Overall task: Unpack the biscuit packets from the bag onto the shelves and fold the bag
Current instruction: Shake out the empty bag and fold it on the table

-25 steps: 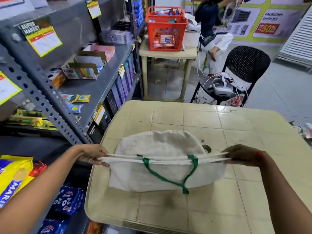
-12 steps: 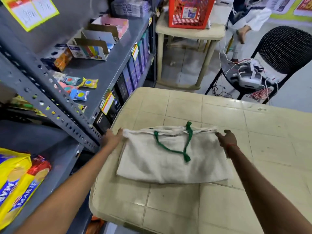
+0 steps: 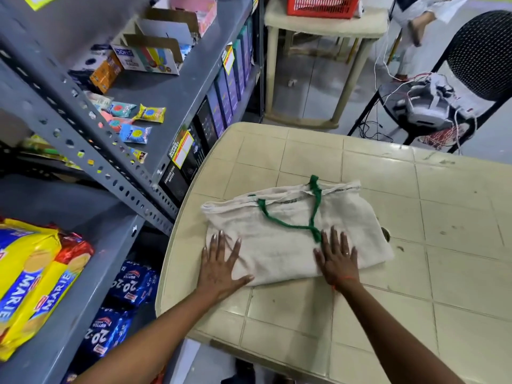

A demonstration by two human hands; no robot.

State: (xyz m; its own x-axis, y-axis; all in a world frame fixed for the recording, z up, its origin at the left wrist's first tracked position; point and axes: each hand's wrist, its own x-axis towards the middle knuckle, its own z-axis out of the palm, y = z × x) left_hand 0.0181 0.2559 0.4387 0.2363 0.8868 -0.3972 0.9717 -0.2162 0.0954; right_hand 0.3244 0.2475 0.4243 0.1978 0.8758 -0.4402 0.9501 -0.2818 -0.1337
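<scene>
cream cloth lies flat under both my palms: the bag point(image 3: 279, 245) is spread on the counter point(image 3: 443, 245), near its left edge, with its open mouth turned away from me and the green handles point(image 3: 288, 221) lying across its top face. my left hand point(image 3: 220, 266) is open, fingers spread, pressing on the near left corner, half on the cloth and half on the counter. my right hand point(image 3: 336, 259) is open too, flat on the near edge just below the knot of the handles. i hold them this way, i think, to push the air out and keep the cloth from springing back before i make a fold. the bag looks empty and thin. the biscuit packets point(image 3: 41, 278), yellow and red marie ones, sit on the grey shelf point(image 3: 91, 309) to my left, with blue packets point(image 3: 122, 306) on the level below, so the unpacking seems done. what is left, as i judge it, is folding the bag over, and the loose handles may slip out if i do not tuck them in.
</scene>
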